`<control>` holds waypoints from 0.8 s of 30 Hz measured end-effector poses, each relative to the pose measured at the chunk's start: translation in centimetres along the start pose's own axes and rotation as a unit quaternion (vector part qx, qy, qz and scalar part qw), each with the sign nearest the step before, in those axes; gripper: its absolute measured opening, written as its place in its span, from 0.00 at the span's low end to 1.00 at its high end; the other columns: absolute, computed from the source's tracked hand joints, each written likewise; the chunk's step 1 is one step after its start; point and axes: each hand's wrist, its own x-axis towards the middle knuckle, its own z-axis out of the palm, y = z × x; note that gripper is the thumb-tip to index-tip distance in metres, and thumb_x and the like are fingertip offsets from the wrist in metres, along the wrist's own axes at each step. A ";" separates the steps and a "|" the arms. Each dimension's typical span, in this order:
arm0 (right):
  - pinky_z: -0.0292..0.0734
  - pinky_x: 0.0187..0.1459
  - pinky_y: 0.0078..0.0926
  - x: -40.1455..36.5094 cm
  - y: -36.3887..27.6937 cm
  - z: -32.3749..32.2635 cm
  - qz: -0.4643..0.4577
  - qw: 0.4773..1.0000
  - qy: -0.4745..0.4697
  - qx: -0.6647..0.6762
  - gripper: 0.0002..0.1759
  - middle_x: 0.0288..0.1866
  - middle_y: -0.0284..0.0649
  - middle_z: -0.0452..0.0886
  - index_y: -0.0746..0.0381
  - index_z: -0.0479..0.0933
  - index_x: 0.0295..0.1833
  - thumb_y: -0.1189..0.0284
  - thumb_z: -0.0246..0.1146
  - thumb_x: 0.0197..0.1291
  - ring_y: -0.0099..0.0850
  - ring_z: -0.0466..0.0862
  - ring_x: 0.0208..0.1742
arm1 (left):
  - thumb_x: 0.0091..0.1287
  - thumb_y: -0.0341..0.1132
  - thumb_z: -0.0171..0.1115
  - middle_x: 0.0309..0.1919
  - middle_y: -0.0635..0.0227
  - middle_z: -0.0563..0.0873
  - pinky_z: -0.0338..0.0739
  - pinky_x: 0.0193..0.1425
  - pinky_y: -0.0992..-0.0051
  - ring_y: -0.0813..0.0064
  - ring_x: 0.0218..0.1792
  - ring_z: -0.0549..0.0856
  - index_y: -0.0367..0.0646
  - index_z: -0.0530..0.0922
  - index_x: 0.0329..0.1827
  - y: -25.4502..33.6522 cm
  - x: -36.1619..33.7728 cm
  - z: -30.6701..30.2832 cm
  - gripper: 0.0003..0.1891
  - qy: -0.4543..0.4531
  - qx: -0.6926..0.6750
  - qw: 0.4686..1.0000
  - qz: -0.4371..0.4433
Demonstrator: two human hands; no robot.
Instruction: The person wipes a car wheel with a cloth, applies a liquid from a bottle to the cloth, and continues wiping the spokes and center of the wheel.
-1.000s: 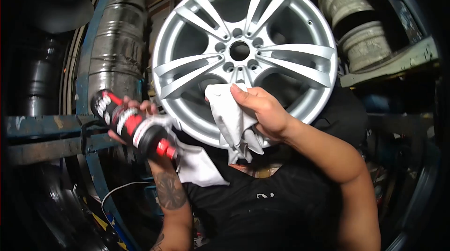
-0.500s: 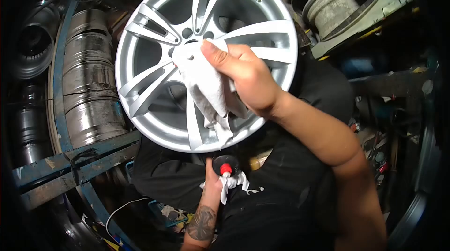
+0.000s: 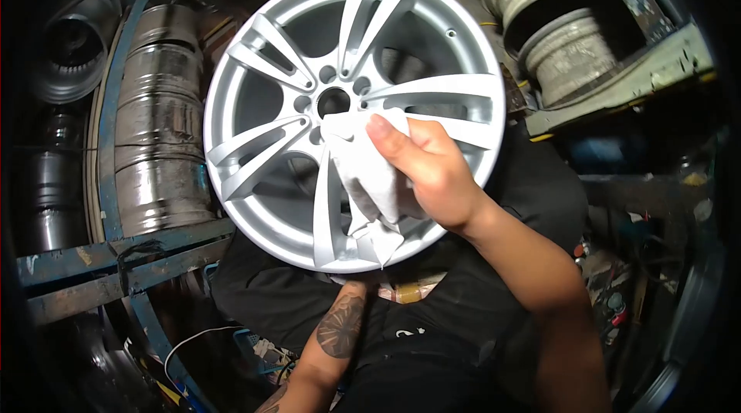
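A silver alloy wheel rim (image 3: 461, 85) with paired spokes faces me above my lap. My right hand (image 3: 436, 174) is closed around a white cloth (image 3: 363, 170), thumb on top, over the lower spokes just below the dark centre hole. The cloth's loose end hangs down to the rim's lower lip, and a small dark spot or hole shows near its upper edge. From below, my left forearm (image 3: 340, 328), tattooed, reaches up to the rim's bottom edge. My left hand's fingers are hidden under the wheel, along with anything they hold.
Stacked metal wheels (image 3: 158, 127) stand at left behind a blue metal frame (image 3: 166, 247). More dusty wheels (image 3: 567, 50) sit on a rack (image 3: 625, 77) at upper right. A white cable (image 3: 179, 347) and clutter lie at lower left; loose items lie at right.
The rim appears lower and further right, uncovering its centre hole. My left hand, seen with a black round object with a red-and-white tip and white cloth, has passed beneath the rim.
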 end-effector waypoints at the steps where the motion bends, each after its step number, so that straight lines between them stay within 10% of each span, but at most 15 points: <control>1: 0.71 0.33 0.16 0.0 0.0 0.0 -0.013 1.000 -0.002 -0.011 0.22 0.30 0.28 0.82 0.66 0.82 0.43 0.60 0.53 0.84 0.14 0.76 0.30 | 0.72 0.40 0.59 0.46 0.52 0.91 0.87 0.51 0.56 0.49 0.42 0.89 0.39 0.83 0.60 0.2 0.6 0.3 0.19 0.000 0.014 1.000 0.010; 12: 0.75 0.36 0.16 0.6 1.0 1.3 0.007 1.000 -0.009 -0.025 0.24 0.37 0.34 0.86 0.69 0.83 0.54 0.59 0.51 0.85 0.17 0.79 0.32 | 0.70 0.35 0.59 0.44 0.51 0.91 0.86 0.49 0.58 0.49 0.39 0.89 0.39 0.83 0.62 0.5 1.2 -0.9 0.19 0.002 0.310 0.947 0.082; 21: 0.77 0.49 0.21 2.4 2.4 1.3 0.149 0.984 0.034 0.092 0.22 0.45 0.36 0.86 0.67 0.81 0.57 0.58 0.54 0.83 0.20 0.83 0.45 | 0.68 0.32 0.58 0.43 0.51 0.90 0.85 0.46 0.61 0.49 0.37 0.89 0.39 0.83 0.63 0.6 -11.3 -2.2 0.20 -0.288 0.675 0.674 0.087; 24: 0.80 0.52 0.24 1.9 1.8 1.9 0.154 0.975 0.052 0.149 0.22 0.47 0.39 0.87 0.67 0.80 0.55 0.58 0.54 0.83 0.24 0.86 0.47 | 0.68 0.30 0.58 0.43 0.51 0.90 0.85 0.45 0.61 0.49 0.36 0.89 0.39 0.83 0.63 4.1 -19.3 -0.6 0.21 -0.362 0.602 0.656 0.275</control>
